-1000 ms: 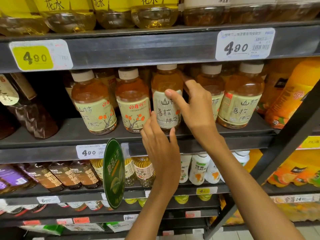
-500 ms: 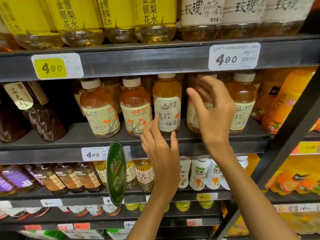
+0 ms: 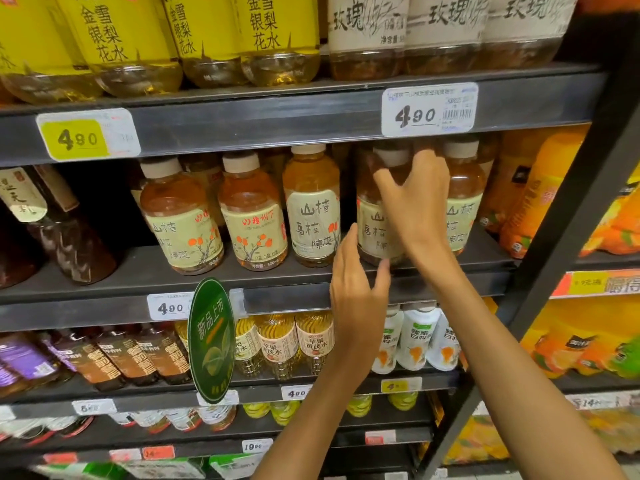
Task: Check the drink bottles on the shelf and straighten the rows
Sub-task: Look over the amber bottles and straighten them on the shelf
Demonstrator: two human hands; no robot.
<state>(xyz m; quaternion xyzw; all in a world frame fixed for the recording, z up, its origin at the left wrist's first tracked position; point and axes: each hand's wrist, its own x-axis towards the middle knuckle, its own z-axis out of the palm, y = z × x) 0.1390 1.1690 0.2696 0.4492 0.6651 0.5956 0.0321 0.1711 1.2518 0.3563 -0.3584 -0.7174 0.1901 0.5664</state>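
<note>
A row of amber tea bottles with cream labels and white caps stands on the middle shelf (image 3: 104, 306). From the left I see the first bottle (image 3: 180, 220), the second bottle (image 3: 252, 220) and the third bottle (image 3: 313, 216). My right hand (image 3: 419, 206) wraps over the shoulder and front of the fourth bottle (image 3: 370, 226) and hides most of its label. My left hand (image 3: 356, 289) is below it, fingers spread, fingertips against that bottle's lower left side and thumb by its base. A fifth bottle (image 3: 465, 202) stands just right of my right hand.
Yellow-labelled bottles (image 3: 270, 32) fill the shelf above, and a price tag (image 3: 429, 109) sits on its rim. A green oval sign (image 3: 211, 341) sticks out below the middle shelf. A dark slanted post (image 3: 571, 237) separates off orange drink bottles (image 3: 540, 188). Dark bottles (image 3: 69, 237) stand at left.
My right hand left the third bottle and closed over the fourth bottle. My left hand shifted right and up to that bottle's base. The view moved closer and tilted up.
</note>
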